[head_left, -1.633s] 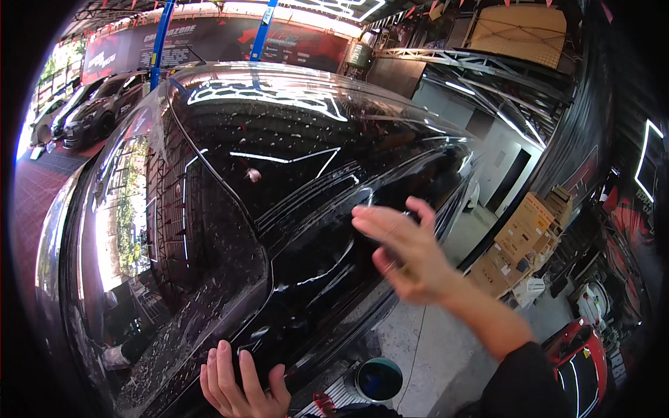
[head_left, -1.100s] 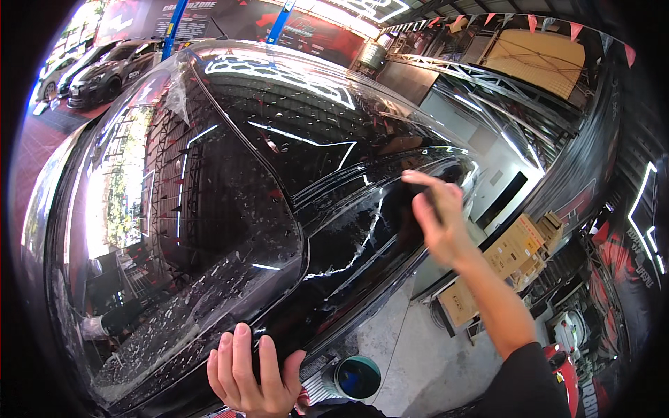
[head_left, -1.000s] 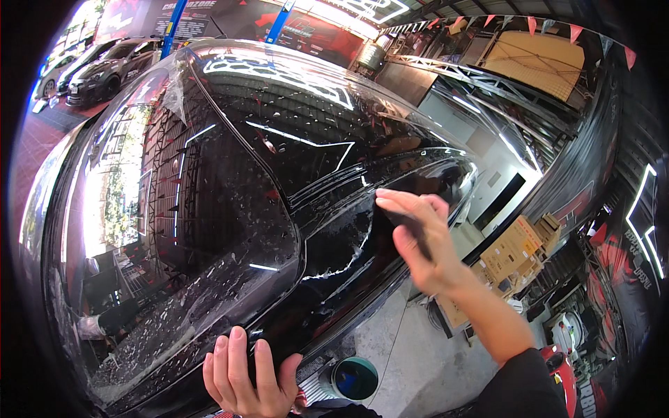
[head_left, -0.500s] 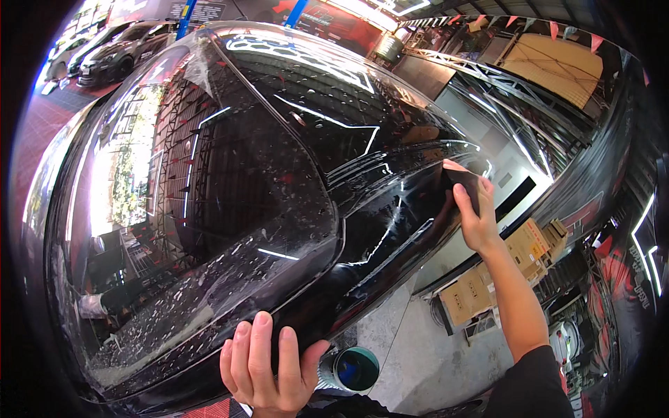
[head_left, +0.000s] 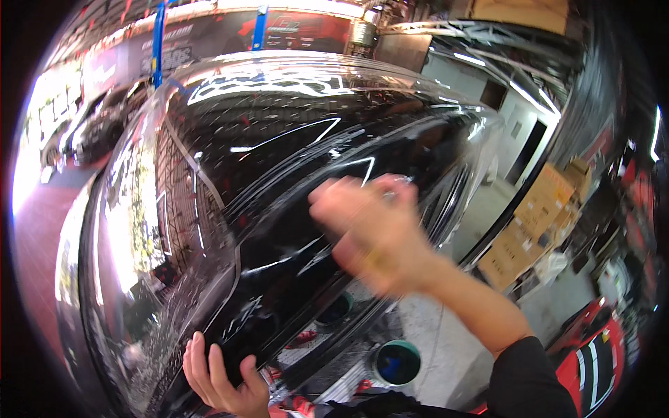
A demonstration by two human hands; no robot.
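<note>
A glossy black vehicle [head_left: 279, 132] fills the middle, its wet surface streaked and speckled, with what looks like clear film over parts of it. My left hand [head_left: 221, 376] rests, fingers spread, on the panel at bottom left. My right hand [head_left: 373, 237] is over the long raised panel right of a curved seam, smeared by motion; whatever is inside its fingers is too blurred to make out.
A teal bucket [head_left: 396, 364] stands on the concrete floor [head_left: 439, 348] below. Cardboard boxes [head_left: 529, 226] and a red car body [head_left: 585, 362] are at right. Parked cars [head_left: 101, 129], blue posts [head_left: 159, 42] and a wall banner [head_left: 209, 38] are at the back.
My right hand, which held a dark flat piece half a second ago, has swept down and left along the panel. The view has shifted; my left hand stays on the panel.
</note>
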